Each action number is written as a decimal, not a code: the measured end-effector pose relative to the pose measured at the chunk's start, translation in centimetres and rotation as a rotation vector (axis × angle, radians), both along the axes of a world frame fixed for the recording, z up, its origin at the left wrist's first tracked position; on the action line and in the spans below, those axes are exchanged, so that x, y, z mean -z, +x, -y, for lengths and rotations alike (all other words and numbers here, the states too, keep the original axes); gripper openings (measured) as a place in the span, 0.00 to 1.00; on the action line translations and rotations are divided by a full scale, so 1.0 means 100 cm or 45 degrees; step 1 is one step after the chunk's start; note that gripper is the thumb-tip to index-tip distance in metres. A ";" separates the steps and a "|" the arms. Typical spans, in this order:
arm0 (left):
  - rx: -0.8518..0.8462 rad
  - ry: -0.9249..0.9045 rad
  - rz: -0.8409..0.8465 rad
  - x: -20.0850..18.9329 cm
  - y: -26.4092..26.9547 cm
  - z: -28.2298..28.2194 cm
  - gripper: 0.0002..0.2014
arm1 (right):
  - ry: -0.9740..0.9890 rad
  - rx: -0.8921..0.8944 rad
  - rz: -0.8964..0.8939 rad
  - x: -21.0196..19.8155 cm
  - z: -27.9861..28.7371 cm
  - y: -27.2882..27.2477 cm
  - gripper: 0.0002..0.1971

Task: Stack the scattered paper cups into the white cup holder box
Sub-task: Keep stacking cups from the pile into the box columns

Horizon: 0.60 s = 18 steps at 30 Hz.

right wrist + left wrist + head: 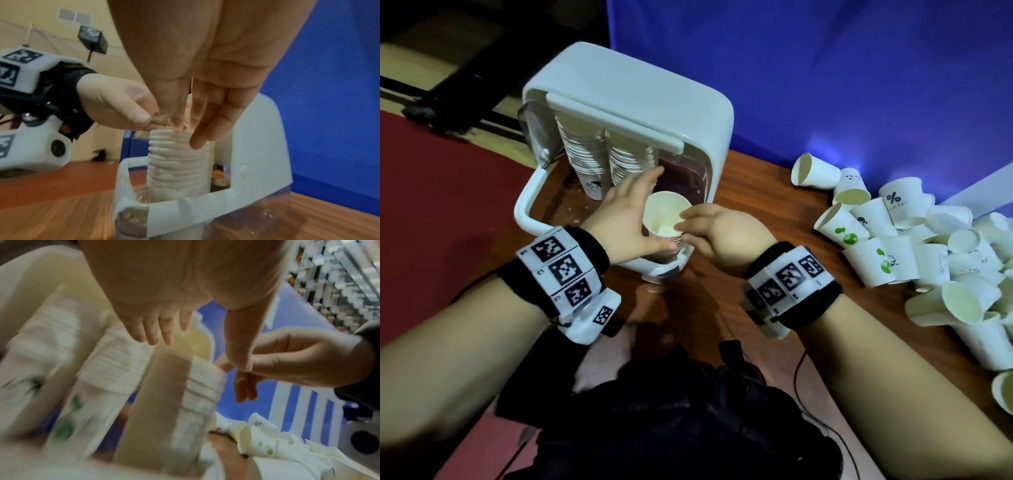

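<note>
The white cup holder box [640, 92] stands open on the wooden table, its front frame [205, 194] toward me. A short stack of paper cups [666, 214] [179, 162] stands in its near right slot. My left hand [628, 219] [185, 288] spans the stack's left side with straight fingers and its thumb against the rims. My right hand [717, 229] [205, 56] pinches the rim of the top cup between thumb and forefinger. The left wrist view is blurred.
Two tall cup stacks [585, 150] [630, 157] fill the box's back slots. A pile of loose cups [928, 246] [277, 449] lies on the table [756, 192] at right. A blue backdrop [825, 68] stands behind. A black bag [671, 411] lies below my arms.
</note>
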<state>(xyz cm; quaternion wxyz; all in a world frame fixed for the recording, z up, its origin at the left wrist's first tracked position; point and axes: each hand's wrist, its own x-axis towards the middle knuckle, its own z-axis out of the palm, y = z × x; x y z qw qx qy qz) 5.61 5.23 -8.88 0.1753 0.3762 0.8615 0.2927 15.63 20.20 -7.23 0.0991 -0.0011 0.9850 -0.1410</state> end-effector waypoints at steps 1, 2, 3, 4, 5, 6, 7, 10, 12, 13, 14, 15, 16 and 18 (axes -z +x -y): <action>0.022 0.002 -0.075 -0.011 0.005 -0.001 0.50 | -0.082 0.054 -0.102 -0.001 -0.007 0.011 0.18; 0.051 0.006 -0.130 -0.021 0.012 -0.005 0.48 | -0.146 0.112 -0.196 -0.002 -0.015 0.024 0.18; 0.084 0.011 -0.175 -0.029 0.019 -0.009 0.46 | -0.179 0.176 -0.258 -0.003 -0.025 0.036 0.19; 0.127 0.005 -0.214 -0.036 0.029 -0.017 0.44 | -0.181 0.256 -0.282 -0.004 -0.038 0.052 0.19; 0.156 -0.008 -0.253 -0.040 0.038 -0.026 0.43 | -0.166 0.341 -0.270 -0.003 -0.052 0.068 0.17; 0.162 -0.038 -0.281 -0.042 0.043 -0.031 0.42 | -0.146 0.416 -0.229 -0.002 -0.060 0.078 0.15; 0.166 -0.091 -0.306 -0.041 0.052 -0.042 0.41 | -0.117 0.500 -0.183 -0.002 -0.075 0.095 0.13; 0.093 -0.419 -0.426 -0.036 0.072 -0.070 0.38 | 0.008 0.684 -0.068 0.004 -0.119 0.138 0.11; 0.046 -0.553 -0.515 -0.034 0.083 -0.087 0.36 | 0.059 0.774 -0.039 0.007 -0.149 0.159 0.12; 0.047 -0.560 -0.533 -0.033 0.088 -0.093 0.35 | 0.080 0.792 -0.031 0.008 -0.162 0.163 0.12; 0.074 -0.549 -0.529 -0.029 0.093 -0.102 0.35 | 0.109 0.793 -0.016 0.008 -0.175 0.166 0.12; 0.124 -0.538 -0.516 -0.026 0.098 -0.111 0.35 | 0.149 0.775 -0.002 0.009 -0.186 0.164 0.12; 0.195 -0.527 -0.496 -0.019 0.102 -0.122 0.36 | 0.192 0.756 0.018 0.009 -0.195 0.159 0.12; 0.364 -0.508 -0.437 -0.002 0.110 -0.152 0.39 | 0.250 0.716 0.049 0.011 -0.213 0.143 0.12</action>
